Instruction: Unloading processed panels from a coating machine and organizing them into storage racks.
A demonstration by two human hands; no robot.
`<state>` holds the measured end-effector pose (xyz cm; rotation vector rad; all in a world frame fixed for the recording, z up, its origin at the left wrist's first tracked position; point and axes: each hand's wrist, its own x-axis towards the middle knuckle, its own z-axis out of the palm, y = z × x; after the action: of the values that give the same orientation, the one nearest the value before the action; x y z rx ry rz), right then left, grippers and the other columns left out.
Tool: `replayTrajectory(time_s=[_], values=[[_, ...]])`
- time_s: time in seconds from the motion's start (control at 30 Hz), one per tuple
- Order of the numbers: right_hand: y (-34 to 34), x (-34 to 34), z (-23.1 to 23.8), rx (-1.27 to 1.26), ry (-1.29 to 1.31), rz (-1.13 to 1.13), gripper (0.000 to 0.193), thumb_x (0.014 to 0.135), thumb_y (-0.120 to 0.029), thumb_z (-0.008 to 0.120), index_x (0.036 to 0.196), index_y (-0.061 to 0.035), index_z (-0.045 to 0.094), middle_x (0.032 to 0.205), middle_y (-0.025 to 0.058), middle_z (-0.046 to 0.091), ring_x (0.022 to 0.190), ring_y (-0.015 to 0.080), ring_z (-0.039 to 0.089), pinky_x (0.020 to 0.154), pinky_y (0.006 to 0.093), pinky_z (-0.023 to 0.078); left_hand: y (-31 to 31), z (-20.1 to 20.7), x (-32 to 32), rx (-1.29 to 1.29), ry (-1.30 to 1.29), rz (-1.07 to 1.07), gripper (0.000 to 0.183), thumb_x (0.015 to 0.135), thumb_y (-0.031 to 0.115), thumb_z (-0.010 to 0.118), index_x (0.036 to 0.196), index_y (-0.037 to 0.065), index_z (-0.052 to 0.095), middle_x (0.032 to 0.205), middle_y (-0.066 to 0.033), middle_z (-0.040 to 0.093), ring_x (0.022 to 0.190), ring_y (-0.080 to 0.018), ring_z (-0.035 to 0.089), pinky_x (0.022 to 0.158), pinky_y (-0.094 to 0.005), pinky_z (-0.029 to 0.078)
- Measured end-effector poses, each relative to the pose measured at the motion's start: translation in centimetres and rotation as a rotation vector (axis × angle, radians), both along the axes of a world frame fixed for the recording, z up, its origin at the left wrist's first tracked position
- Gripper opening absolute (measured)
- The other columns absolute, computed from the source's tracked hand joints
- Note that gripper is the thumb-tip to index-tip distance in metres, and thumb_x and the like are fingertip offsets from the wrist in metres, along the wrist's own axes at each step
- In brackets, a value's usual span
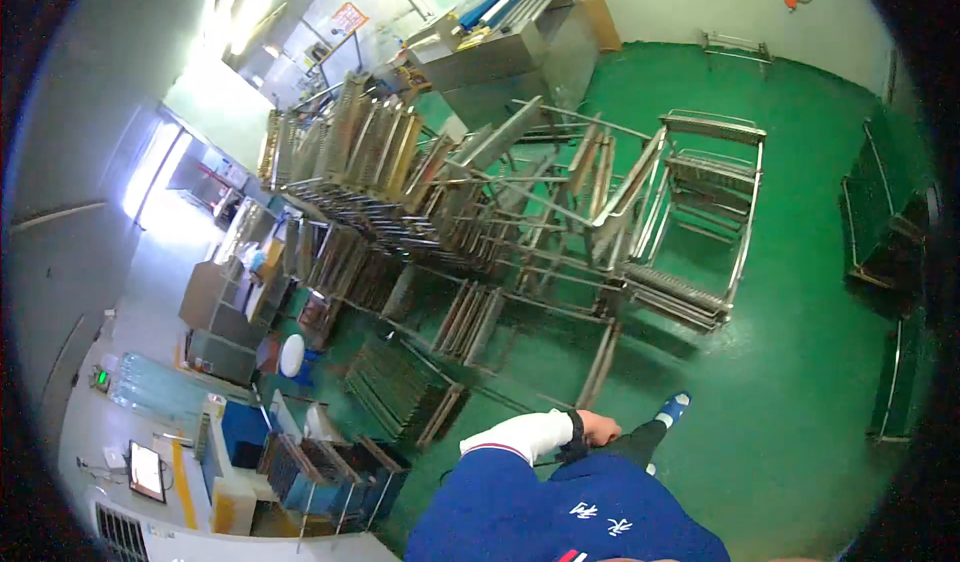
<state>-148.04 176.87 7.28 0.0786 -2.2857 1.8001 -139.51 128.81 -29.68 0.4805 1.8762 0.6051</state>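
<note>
My left hand (599, 429) hangs in front of my body, at the end of a white sleeve with a dark band at the wrist. It is small and blurred here, so I cannot tell how its fingers lie or whether anything is in them. Beyond it, nearest to the hand, stands the lower end of a metal rack frame (600, 364), which appears apart from it. A taller metal rack (741, 224) with slotted shelves rises farther off to the right. My right hand does not show.
Stacked metal racks (400, 207) crowd the middle of the green floor (790, 362). At the back is a steel cabinet (515, 72) with rolls on top. Dark frames (880, 212) lean along the right wall. At left are a desk (205, 492), a screen (146, 470) and a white round stool (292, 356).
</note>
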Motion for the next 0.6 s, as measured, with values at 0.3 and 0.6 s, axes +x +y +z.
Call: replayTrajectory(time_s=[0.3, 0.6], values=[[8.3, -2.9, 12.0, 0.284, 0.266, -0.263, 0.065, 0.087, -0.054, 0.038, 0.129, -0.0052, 0.046, 0.129, 0.0134, 0.047, 0.120, 0.0260, 0.045, 0.103, 0.0404, 0.036, 9.4, 4.6, -21.3, 0.263, 0.084, -0.204, 0.022, 0.069, 0.015, 0.054, 0.079, -0.003, 0.061, 0.080, -0.0239, 0.064, 0.068, -0.0357, 0.061, 0.060, -0.0459, 0.046], [12.5, -16.4, 23.0, 0.313, 0.440, 0.125, 0.071, 0.085, -0.060, 0.036, 0.130, -0.0058, 0.044, 0.131, 0.0145, 0.044, 0.122, 0.0271, 0.043, 0.103, 0.0416, 0.036, 17.0, 8.0, -33.2, -0.193, -0.220, -0.302, 0.022, 0.069, 0.003, 0.057, 0.090, 0.003, 0.061, 0.077, -0.0100, 0.063, 0.069, -0.0217, 0.059, 0.057, -0.0369, 0.047]])
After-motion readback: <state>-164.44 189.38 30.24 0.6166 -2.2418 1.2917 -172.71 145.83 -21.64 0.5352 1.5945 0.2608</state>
